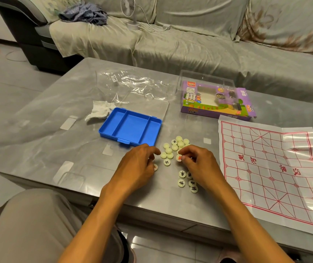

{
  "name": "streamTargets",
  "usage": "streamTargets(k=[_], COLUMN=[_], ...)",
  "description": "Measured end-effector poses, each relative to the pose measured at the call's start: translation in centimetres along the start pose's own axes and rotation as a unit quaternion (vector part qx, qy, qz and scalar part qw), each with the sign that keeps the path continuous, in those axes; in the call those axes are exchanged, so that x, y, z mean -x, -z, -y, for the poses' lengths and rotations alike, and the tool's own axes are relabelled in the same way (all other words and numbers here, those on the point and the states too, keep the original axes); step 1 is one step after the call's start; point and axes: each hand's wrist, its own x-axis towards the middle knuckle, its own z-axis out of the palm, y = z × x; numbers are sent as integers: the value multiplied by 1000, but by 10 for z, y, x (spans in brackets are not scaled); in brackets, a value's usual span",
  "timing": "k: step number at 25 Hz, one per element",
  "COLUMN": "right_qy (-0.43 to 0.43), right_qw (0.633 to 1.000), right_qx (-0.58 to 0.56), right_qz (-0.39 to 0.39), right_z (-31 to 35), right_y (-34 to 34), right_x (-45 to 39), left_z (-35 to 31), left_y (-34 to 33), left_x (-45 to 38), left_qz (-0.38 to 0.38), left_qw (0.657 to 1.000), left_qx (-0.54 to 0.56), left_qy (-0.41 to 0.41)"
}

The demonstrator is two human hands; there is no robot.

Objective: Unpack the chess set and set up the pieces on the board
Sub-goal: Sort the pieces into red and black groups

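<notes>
The chess pieces (172,149) are small cream discs, heaped loosely on the bench (57,130) just in front of the empty blue tray (131,126). They look light, hard and smooth, so I judge each will lift with almost no force but may skid on the glossy bench top or slip from the fingertips. They are probably not fragile. The sound hold is a pinch across the rim, thumb on one side and a fingertip on the other. Many lie blank side up and need turning to read the character.

The right hand (199,168), just to the right of the heap, has its grip closed on one piece: thumb and forefinger pinch a disc with a red character (179,158) at its edge, the other fingers curled loosely. The left hand (138,164), at the heap's left side, has its fingers bent over the bench. A red-marked piece (155,167) peeks out beside it, but whether it holds anything I cannot tell.

A few black-lettered pieces (182,178) lie face up on the near side of the heap. The board (269,168) is a thin, creased sheet spread to the right of the heap, with no pieces on it. Being so thin, it will likely shift or wrinkle if nudged, so pieces should be set down gently.
</notes>
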Motion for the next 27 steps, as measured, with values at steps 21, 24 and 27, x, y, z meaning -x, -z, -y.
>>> streamTargets(k=[21, 24, 27], right_qy=[95, 104, 104], right_qw=[993, 990, 991], right_qx=[66, 91, 87], right_qz=[4, 8, -8], right_z=[42, 29, 21], right_y=[-64, -59, -56], right_x=[24, 27, 34], left_z=[13, 14, 10], left_y=[29, 28, 26], left_x=[9, 8, 11], left_qz=[48, 57, 64], left_qw=[995, 995, 996], left_qx=[0, -7, 5], left_qy=[85, 81, 62])
